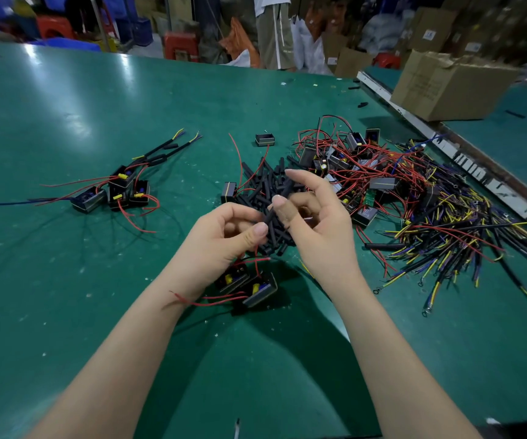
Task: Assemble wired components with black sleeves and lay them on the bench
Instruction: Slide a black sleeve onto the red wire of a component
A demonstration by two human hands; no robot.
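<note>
Sleeving step, it seems: a black sleeve is pinched by both hands.

It is gripped by the left hand and the right hand; a red wire at 6 o'clock probably must be threaded next.

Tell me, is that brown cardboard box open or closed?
Open. The cardboard box on the bench's far right has its top flaps sticking up, not folded flat.

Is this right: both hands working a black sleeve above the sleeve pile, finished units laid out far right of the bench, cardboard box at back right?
One error: the finished units lie at the left of the bench, not the far right. The head view shows it. Both hands, left hand and right hand, do work a black sleeve above the sleeve pile, and the cardboard box sits back right.
</note>
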